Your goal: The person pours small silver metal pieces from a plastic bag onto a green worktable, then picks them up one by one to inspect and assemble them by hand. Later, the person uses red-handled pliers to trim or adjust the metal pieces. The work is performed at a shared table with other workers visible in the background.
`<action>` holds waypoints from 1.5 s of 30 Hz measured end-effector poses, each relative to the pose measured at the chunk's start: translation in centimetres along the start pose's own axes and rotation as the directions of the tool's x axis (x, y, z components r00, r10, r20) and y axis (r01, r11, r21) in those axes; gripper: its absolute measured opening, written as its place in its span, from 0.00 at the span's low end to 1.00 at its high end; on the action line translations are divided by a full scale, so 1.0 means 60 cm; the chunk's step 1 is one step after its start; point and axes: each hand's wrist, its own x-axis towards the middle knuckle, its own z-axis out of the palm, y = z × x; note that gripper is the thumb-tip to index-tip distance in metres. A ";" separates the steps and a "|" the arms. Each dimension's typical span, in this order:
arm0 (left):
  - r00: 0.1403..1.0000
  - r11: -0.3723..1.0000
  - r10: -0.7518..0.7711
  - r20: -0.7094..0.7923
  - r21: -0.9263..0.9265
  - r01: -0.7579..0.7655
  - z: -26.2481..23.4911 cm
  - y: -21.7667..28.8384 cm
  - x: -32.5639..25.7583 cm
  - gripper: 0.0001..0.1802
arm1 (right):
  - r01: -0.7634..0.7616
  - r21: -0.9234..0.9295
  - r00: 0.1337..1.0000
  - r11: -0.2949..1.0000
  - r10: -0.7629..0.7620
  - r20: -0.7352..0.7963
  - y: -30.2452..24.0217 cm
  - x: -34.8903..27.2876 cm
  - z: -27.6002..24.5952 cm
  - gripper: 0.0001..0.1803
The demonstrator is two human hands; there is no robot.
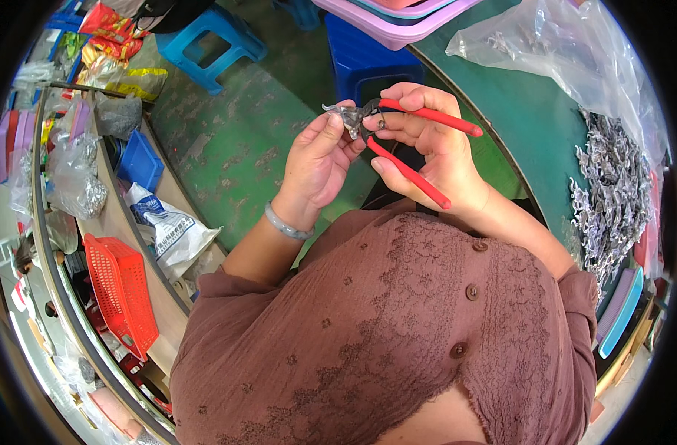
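Note:
My right hand (427,144) grips a pair of pliers with red handles (420,178), the jaws pointing left. My left hand (320,159) pinches a small silvery metal piece (344,115) right at the plier jaws. Both hands are raised in front of my chest, above the green floor. A pale bangle (286,225) sits on my left wrist. I wear a brown textured top with buttons.
A heap of silvery metal pieces (613,193) lies on the green table (531,119) at right, under a clear plastic bag (568,52). Blue stools (212,41) stand ahead. A shelf at left carries a red basket (120,289), a blue bin (140,162) and bags.

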 end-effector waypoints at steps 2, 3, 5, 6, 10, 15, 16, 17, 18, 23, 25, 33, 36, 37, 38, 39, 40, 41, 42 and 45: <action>1.000 1.000 0.001 0.010 -0.007 -0.001 -0.001 0.000 0.002 0.17 | -0.015 0.002 1.000 1.000 0.016 -0.018 -0.001 0.000 0.001 0.31; 1.000 1.000 0.001 0.012 -0.011 -0.001 -0.002 -0.001 0.002 0.17 | -0.019 -0.021 1.000 1.000 0.019 -0.005 -0.003 0.000 0.000 0.31; 1.000 1.000 -0.008 0.011 -0.006 0.008 -0.002 -0.001 0.001 0.17 | -0.026 -0.068 0.999 0.997 0.028 0.020 -0.008 0.003 -0.002 0.30; 1.000 1.000 -0.016 0.006 0.002 0.016 -0.003 0.000 0.000 0.17 | -0.044 -0.061 0.999 0.997 0.045 0.018 -0.010 0.003 -0.003 0.29; 0.999 0.999 -0.038 -0.034 -0.018 0.038 0.004 0.000 -0.002 0.14 | -0.044 -0.065 0.999 0.997 0.045 0.018 -0.011 -0.002 -0.005 0.29; 1.000 1.000 -0.025 0.004 -0.014 0.025 0.004 0.000 0.000 0.16 | 0.008 -0.012 1.000 1.000 -0.008 0.019 -0.004 -0.002 -0.003 0.33; 0.999 1.000 -0.028 0.022 -0.011 0.029 0.003 -0.001 0.000 0.17 | 0.008 -0.021 1.000 1.000 -0.008 0.023 -0.003 -0.002 -0.004 0.34; 0.999 0.999 -0.032 0.008 -0.015 0.032 0.004 0.000 -0.001 0.16 | 0.008 -0.030 1.000 1.000 -0.008 0.027 -0.003 -0.003 -0.005 0.35; 0.999 0.999 -0.034 -0.006 -0.020 0.034 0.007 0.001 -0.001 0.15 | 0.000 -0.045 0.999 0.999 0.002 0.040 -0.005 -0.004 -0.007 0.34; 1.000 1.000 -0.026 -0.012 -0.015 0.026 0.009 -0.001 -0.001 0.15 | 0.022 -0.033 0.999 0.999 -0.022 0.030 -0.007 -0.002 -0.008 0.34; 1.000 1.000 -0.023 0.003 -0.002 0.023 0.011 0.000 0.000 0.17 | 0.031 -0.034 0.999 0.999 -0.030 0.034 -0.008 -0.001 -0.009 0.34; 1.000 1.000 -0.014 0.014 0.019 0.014 0.010 0.001 0.001 0.16 | 0.014 -0.018 0.999 1.000 -0.013 0.048 -0.012 0.000 -0.012 0.33; 0.999 0.999 -0.030 0.024 0.038 0.029 0.009 0.001 0.001 0.17 | -0.017 0.051 0.999 0.999 0.014 0.044 -0.013 -0.001 -0.013 0.32; 0.999 0.998 -0.038 0.017 0.040 0.038 0.008 0.001 0.001 0.17 | -0.050 0.054 0.998 0.997 0.047 0.048 -0.019 0.001 -0.017 0.33; 0.999 0.999 -0.033 -0.001 0.024 0.033 0.010 0.002 0.000 0.16 | -0.083 0.057 0.995 0.995 0.080 0.051 -0.022 0.001 -0.018 0.33; 0.999 0.999 -0.031 -0.018 0.008 0.031 0.016 0.003 0.000 0.15 | -0.074 0.028 0.996 0.997 0.073 0.050 -0.022 0.002 -0.018 0.33; 0.999 1.000 -0.030 -0.035 -0.008 0.030 0.019 0.003 -0.001 0.14 | -0.065 -0.002 0.997 0.998 0.065 0.049 -0.020 0.003 -0.019 0.33; 0.999 1.000 -0.030 -0.020 -0.002 0.029 0.017 0.002 -0.001 0.15 | -0.057 -0.031 0.997 0.998 0.058 0.048 -0.019 0.004 -0.018 0.33; 1.000 1.000 -0.029 -0.002 0.004 0.029 0.014 0.001 0.000 0.16 | -0.032 -0.025 0.998 0.999 0.033 0.048 -0.017 0.002 -0.017 0.33; 0.999 0.999 -0.031 0.026 0.015 0.031 0.014 0.003 0.000 0.17 | 0.022 -0.018 0.999 1.000 -0.021 0.046 -0.014 -0.007 -0.012 0.33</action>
